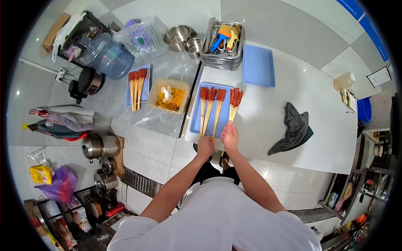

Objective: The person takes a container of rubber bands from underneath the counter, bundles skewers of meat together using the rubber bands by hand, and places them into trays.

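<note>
Skewers [236, 97] are sitting at the right edge of the blue tray [197, 115], likely light, stiff-sticked and soft-tipped, the right hand [229, 136] gripping their bare ends, the sensible hold, while the left hand [206, 147] is resting curled by other sticks [217, 116], its hold unclear.

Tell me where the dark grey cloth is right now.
In the head view, the dark grey cloth lies crumpled on the white table, to the right of the right hand and its skewers.
</note>
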The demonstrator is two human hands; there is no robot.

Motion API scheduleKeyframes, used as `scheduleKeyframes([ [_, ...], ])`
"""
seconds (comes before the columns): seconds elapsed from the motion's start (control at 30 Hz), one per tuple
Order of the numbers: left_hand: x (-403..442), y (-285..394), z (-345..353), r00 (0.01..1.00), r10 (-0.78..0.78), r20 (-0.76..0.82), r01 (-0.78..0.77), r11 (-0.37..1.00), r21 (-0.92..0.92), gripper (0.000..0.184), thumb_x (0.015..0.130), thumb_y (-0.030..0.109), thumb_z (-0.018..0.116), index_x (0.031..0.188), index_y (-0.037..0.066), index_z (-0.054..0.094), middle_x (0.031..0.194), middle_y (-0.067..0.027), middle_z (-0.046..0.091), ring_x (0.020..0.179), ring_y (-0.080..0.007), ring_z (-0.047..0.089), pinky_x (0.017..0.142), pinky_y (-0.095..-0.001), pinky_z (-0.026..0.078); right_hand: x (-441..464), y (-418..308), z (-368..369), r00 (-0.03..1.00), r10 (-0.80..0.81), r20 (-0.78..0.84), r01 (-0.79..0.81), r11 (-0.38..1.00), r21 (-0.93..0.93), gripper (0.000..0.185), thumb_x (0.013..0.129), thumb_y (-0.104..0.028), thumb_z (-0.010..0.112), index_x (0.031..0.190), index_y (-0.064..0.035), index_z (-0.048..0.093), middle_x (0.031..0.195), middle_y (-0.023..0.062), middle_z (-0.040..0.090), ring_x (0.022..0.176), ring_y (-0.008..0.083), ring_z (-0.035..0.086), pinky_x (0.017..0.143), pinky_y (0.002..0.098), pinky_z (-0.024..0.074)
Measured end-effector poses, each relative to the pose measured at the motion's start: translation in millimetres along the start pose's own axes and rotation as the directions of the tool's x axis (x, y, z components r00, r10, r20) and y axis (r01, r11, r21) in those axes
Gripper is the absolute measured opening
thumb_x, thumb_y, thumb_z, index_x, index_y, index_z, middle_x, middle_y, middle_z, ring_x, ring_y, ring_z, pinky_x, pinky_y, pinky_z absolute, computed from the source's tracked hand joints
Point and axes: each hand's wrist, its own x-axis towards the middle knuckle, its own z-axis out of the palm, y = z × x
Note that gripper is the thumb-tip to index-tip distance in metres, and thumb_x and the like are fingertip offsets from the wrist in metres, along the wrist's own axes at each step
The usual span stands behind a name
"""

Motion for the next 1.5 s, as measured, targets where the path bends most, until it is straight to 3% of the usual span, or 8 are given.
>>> scheduleKeyframes([
  [0.1, -12, 41, -25, 0.993, 0.101, -0.058, -0.080, 0.954, 0.288, 0.020, 0.084, 0.016, 0.069, 0.086, -0.004, 0.065, 0.079, -0.0239, 0.065, 0.073, -0.0320, 0.066, 0.062, -0.0367, 0.050, -6, -12, 7, 0.999, 0.035, 0.001, -0.035, 0.999, -0.038, 0.040, 0.103, -0.042, 0.041, 0.080, -0.0092, 0.044, 0.061, -0.0029, 0.038, 0.047, 0.0069, 0.036, 0.041, 0.0244, 0.0292],
  [0.27, 6, 86, -60, 0.990, 0.074, -0.119, -0.129, 0.811, -0.571, 0.027, 0.098, 0.019, 0.055, 0.109, -0.003, 0.065, 0.085, -0.0076, 0.067, 0.073, -0.0168, 0.062, 0.067, -0.0303, 0.051, -3, -24, 47, 0.990, -0.072, 0.120, 0.075, 0.997, -0.023, 0.042, 0.102, -0.047, 0.041, 0.085, -0.0084, 0.048, 0.060, -0.0030, 0.041, 0.046, 0.0056, 0.037, 0.039, 0.0233, 0.0284],
  [0.67, 49, 105, -193, 0.999, -0.036, 0.020, 0.035, 0.488, -0.872, 0.022, 0.101, 0.022, 0.050, 0.094, 0.005, 0.062, 0.066, -0.0010, 0.058, 0.041, -0.0075, 0.044, 0.037, -0.0216, 0.036, 0, -46, 162, 0.841, 0.042, 0.539, 0.233, 0.871, -0.433, 0.050, 0.102, -0.048, 0.038, 0.089, -0.0032, 0.058, 0.060, 0.0018, 0.053, 0.046, 0.0095, 0.048, 0.041, 0.0253, 0.0365],
  [0.8, 91, 69, -231, 0.986, -0.090, -0.138, -0.092, 0.389, -0.917, 0.017, 0.101, 0.018, 0.050, 0.103, 0.005, 0.060, 0.092, -0.0069, 0.067, 0.080, -0.0127, 0.062, 0.069, -0.0268, 0.051, 2, -7, 175, 0.829, -0.170, 0.533, 0.474, 0.720, -0.507, 0.038, 0.104, -0.033, 0.042, 0.085, -0.0031, 0.056, 0.063, -0.0002, 0.049, 0.048, 0.0096, 0.045, 0.044, 0.0253, 0.0350],
  [1.03, 89, 47, -262, 0.979, 0.141, 0.145, 0.087, 0.350, -0.933, 0.019, 0.100, 0.015, 0.053, 0.113, 0.002, 0.058, 0.100, -0.0080, 0.068, 0.088, -0.0130, 0.064, 0.075, -0.0254, 0.051, 23, -3, 224, 0.910, 0.180, 0.373, -0.142, 0.982, -0.128, 0.027, 0.095, -0.026, 0.048, 0.084, -0.0032, 0.060, 0.056, -0.0009, 0.044, 0.044, 0.0115, 0.041, 0.041, 0.0267, 0.0315],
  [1.3, 111, 21, -271, 0.989, 0.131, 0.064, -0.012, 0.514, -0.858, 0.016, 0.099, 0.013, 0.054, 0.108, 0.001, 0.058, 0.096, -0.0085, 0.069, 0.084, -0.0116, 0.063, 0.077, -0.0249, 0.049, 46, 30, 268, 0.989, 0.091, -0.113, -0.044, 0.931, 0.361, 0.016, 0.090, -0.020, 0.051, 0.086, -0.0056, 0.057, 0.080, 0.0068, 0.061, 0.074, 0.0203, 0.059, 0.068, 0.0336, 0.0471],
  [1.43, 113, 16, -271, 0.991, 0.100, 0.089, 0.028, 0.495, -0.868, 0.015, 0.099, 0.012, 0.055, 0.107, 0.001, 0.058, 0.096, -0.0094, 0.069, 0.085, -0.0114, 0.064, 0.080, -0.0238, 0.048, 59, 30, 263, 0.971, 0.193, -0.138, -0.129, 0.918, 0.375, 0.016, 0.089, -0.018, 0.052, 0.088, -0.0041, 0.059, 0.082, 0.0071, 0.062, 0.075, 0.0201, 0.059, 0.070, 0.0322, 0.0467],
  [1.5, 118, 12, -272, 0.994, 0.075, 0.078, 0.032, 0.489, -0.872, 0.015, 0.099, 0.013, 0.054, 0.108, 0.001, 0.057, 0.096, -0.0104, 0.069, 0.088, -0.0134, 0.065, 0.079, -0.0245, 0.051, 69, 17, 257, 0.999, -0.039, -0.028, 0.032, 0.975, -0.219, 0.020, 0.088, -0.021, 0.055, 0.085, -0.0022, 0.060, 0.080, 0.0091, 0.062, 0.074, 0.0242, 0.060, 0.070, 0.0345, 0.0475],
])
